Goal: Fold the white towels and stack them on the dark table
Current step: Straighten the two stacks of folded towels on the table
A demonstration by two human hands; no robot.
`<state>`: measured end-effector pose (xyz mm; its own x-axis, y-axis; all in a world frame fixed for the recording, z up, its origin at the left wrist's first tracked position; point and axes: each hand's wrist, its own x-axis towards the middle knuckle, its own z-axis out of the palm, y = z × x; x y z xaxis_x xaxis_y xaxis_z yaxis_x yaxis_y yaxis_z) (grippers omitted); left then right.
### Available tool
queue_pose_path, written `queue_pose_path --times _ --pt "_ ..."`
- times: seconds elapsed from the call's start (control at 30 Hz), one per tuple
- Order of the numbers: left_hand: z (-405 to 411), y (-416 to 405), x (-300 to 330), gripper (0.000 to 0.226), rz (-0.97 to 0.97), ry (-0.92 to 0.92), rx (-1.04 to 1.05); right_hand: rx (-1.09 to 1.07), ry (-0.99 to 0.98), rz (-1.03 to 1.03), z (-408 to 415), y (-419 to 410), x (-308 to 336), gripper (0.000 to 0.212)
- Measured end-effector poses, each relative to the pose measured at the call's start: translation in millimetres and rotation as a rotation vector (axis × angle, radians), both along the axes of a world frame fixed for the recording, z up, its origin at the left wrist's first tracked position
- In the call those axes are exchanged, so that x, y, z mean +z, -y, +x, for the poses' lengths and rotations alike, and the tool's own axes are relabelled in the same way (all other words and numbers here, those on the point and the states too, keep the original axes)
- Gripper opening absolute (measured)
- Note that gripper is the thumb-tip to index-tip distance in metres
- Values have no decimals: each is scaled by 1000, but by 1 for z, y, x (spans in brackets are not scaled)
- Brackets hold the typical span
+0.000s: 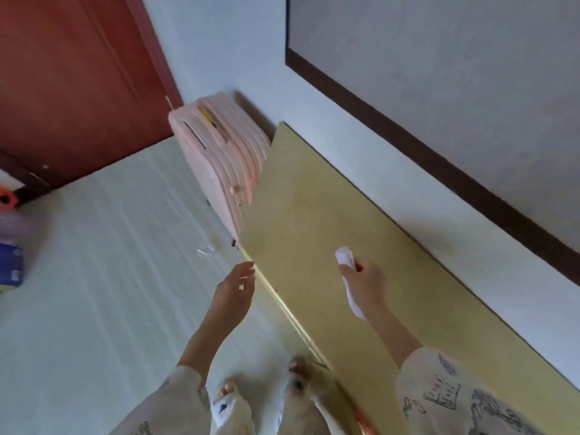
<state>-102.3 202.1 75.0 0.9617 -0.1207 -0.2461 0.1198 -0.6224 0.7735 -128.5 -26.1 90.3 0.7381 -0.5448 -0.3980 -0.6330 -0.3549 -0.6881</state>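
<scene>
My right hand [365, 285] is closed around a small white towel [345, 258], bunched up, with one end sticking out above my fingers and the other hanging below my palm. It hovers over a long yellowish table top [314, 215] that runs along the wall. My left hand [235, 288] is open and holds nothing, fingers apart, just left of the table's near edge. No dark table and no other towels are in view.
A pale pink ribbed radiator [219, 164] stands at the table's far end against the wall. A reddish-brown door [72, 83] is at the upper left. Coloured items [11, 243] lie at the left edge of the pale floor. My feet [260, 394] are below.
</scene>
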Motion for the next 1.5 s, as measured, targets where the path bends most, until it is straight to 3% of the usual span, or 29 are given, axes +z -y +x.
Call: queue_pose_path --times 0.2,0.37,0.63,0.8,0.97,1.07,1.17,1.3,1.37,1.5 --pt "-43 -157 36 25 -136 63 421 396 101 -20 33 -142 44 41" --pt "-117 -312 62 24 -139 151 675 706 206 44 25 -317 71 25" --pt "-236 -545 111 20 -70 269 978 1155 307 182 -27 -599 104 21" --pt "-270 -657 114 20 -5 280 1120 1387 350 225 -37 -738 120 21" --pt "-263 -762 102 18 85 229 1103 1580 384 295 -21 -866 131 30" --pt "-246 -829 106 25 134 224 1090 1678 400 307 -4 -939 130 14" --pt "-220 -895 122 38 190 252 1000 1789 413 261 8 -1005 141 33" --pt "-183 -969 148 50 155 287 861 1958 423 196 19 -1093 164 32" --pt "-166 -1006 156 46 107 297 850 2011 412 203 26 -1137 172 20" --pt "-136 -1082 161 14 140 339 818 2021 434 219 47 -1222 173 22"
